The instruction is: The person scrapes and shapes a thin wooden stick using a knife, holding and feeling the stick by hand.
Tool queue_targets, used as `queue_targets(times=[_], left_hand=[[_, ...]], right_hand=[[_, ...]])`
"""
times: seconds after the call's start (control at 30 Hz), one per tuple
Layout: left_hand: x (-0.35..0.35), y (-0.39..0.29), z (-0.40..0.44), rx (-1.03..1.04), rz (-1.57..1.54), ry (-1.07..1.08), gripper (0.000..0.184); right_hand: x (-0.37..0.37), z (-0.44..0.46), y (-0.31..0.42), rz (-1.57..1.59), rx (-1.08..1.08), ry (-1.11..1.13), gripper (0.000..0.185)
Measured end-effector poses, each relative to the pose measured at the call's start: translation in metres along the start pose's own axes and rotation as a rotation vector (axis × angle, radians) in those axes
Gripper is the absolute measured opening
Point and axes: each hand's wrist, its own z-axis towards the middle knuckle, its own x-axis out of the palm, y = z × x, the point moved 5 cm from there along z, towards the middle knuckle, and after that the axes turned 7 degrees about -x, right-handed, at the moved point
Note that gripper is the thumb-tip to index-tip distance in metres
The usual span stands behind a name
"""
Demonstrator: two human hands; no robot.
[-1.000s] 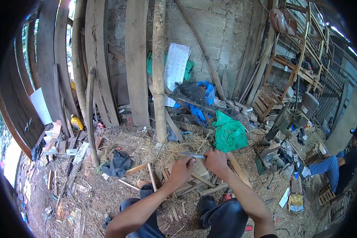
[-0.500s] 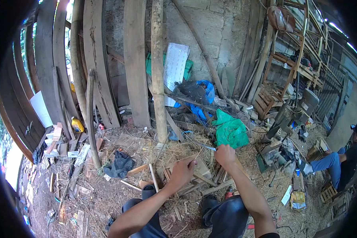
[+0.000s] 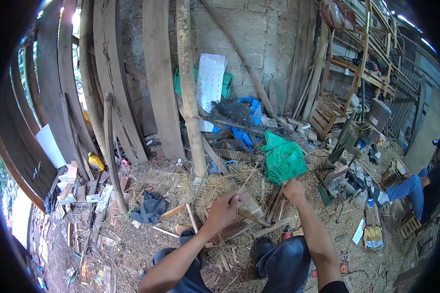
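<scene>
My left hand (image 3: 223, 210) is closed, thumb against the fingers, round a thin light strip (image 3: 239, 207) that shows at its fingertips. To its right, my right hand (image 3: 293, 189) is closed just below the green plastic bag (image 3: 283, 158); what it holds, if anything, is too small to make out. The two hands are apart, above a squarish wooden block (image 3: 251, 202) and scattered wood pieces on the straw-covered ground (image 3: 176, 171).
A wooden pole (image 3: 190, 97) stands ahead. Black plastic (image 3: 150, 207) lies at the left, beyond it a yellow bottle (image 3: 96, 162). A metal machine (image 3: 347, 151) stands at the right, near a seated person (image 3: 415, 190). Below is a red tool (image 3: 287, 233).
My right hand has moved right, away from my left hand, towards the green bag. The blade seen earlier between the hands no longer shows clearly. The view has shifted slightly.
</scene>
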Motion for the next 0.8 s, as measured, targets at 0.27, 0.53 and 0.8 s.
queue_targets(times=[0.27, 0.53, 0.8], left_hand=[[0.023, 0.020, 0.021, 0.024, 0.093, 0.082, 0.017], [0.029, 0.035, 0.035, 0.022, 0.187, 0.293, 0.019], [0.034, 0.045, 0.042, 0.128, 0.170, 0.293, 0.022]], right_hand=[[0.018, 0.021, 0.033, 0.868, -0.051, 0.170, 0.027], [-0.025, -0.015, 0.091, 0.917, -0.498, 0.046, 0.021], [-0.029, -0.012, 0.071, 0.901, -0.532, 0.083, 0.016]])
